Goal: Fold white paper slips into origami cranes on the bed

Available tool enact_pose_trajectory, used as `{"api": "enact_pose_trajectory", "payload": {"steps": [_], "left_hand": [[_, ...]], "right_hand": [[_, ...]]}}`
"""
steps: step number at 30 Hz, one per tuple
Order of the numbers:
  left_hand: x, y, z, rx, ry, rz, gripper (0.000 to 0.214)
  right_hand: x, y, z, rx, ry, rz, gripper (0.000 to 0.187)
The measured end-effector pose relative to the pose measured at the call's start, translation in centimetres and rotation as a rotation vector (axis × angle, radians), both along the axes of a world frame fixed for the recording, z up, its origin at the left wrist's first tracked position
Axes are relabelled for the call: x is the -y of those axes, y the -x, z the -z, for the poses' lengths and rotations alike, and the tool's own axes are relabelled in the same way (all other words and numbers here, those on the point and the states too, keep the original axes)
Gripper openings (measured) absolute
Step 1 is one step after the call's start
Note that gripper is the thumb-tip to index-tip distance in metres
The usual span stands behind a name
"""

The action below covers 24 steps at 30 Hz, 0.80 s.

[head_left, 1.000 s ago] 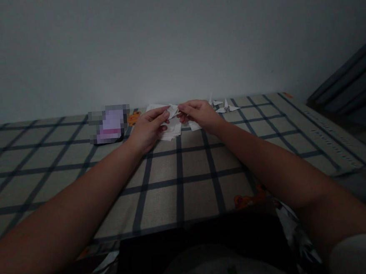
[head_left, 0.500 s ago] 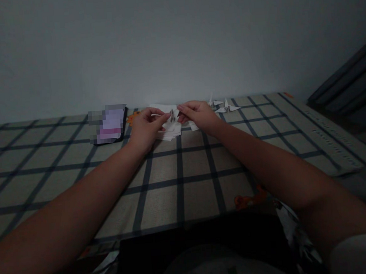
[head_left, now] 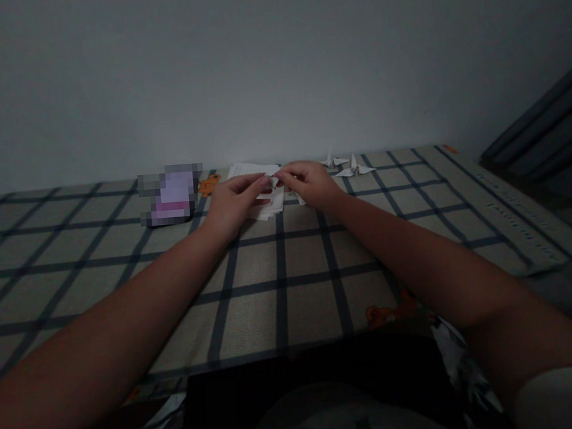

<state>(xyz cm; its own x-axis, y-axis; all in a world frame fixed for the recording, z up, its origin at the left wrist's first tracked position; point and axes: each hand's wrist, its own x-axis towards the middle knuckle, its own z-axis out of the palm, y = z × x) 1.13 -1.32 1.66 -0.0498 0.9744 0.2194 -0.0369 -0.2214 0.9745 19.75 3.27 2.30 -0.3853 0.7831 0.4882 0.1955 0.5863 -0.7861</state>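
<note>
Between my fingertips is a small folded piece of white paper [head_left: 272, 181], mostly covered by the fingers. My left hand [head_left: 236, 201] pinches it from the left with thumb and fingers. From the right, the thumb and forefinger of my right hand [head_left: 310, 183] close on its other side. A stack of white paper sheets [head_left: 269, 210] lies on the cloth beneath both hands. Just right of my right hand stand two folded paper cranes, a nearer one [head_left: 355, 169] and a farther one [head_left: 331, 161].
A phone [head_left: 174, 195] with a partly blurred lit screen lies left of my left hand. The checked cloth [head_left: 307, 304] covers the table up to a plain wall [head_left: 275, 65]. Dark folded fabric [head_left: 549, 131] hangs at the right.
Both hands have drawn closer together, their fingertips now nearly meeting at the folded paper. Less of that paper shows than before. The cranes and the phone have stayed put.
</note>
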Motion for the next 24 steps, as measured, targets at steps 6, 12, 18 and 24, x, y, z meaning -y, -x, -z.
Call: {"api": "enact_pose_trajectory", "payload": {"steps": [6, 12, 18, 24], "left_hand": [[-0.7, 0.3, 0.4, 0.007, 0.02, -0.023, 0.037], [-1.5, 0.2, 0.5, 0.189, 0.009, 0.003, 0.028], [-1.4, 0.3, -0.1, 0.303, 0.08, 0.013, 0.025], [-1.5, 0.4, -0.2, 0.304, 0.084, -0.004, 0.024]], "right_hand": [[0.0, 0.3, 0.0, -0.118, 0.134, 0.001, 0.026], [-0.7, 0.9, 0.3, -0.415, 0.423, -0.006, 0.031], [-0.9, 0.6, 0.2, -0.511, 0.604, 0.004, 0.034], [-0.9, 0.5, 0.4, -0.548, 0.648, -0.026, 0.031]]}}
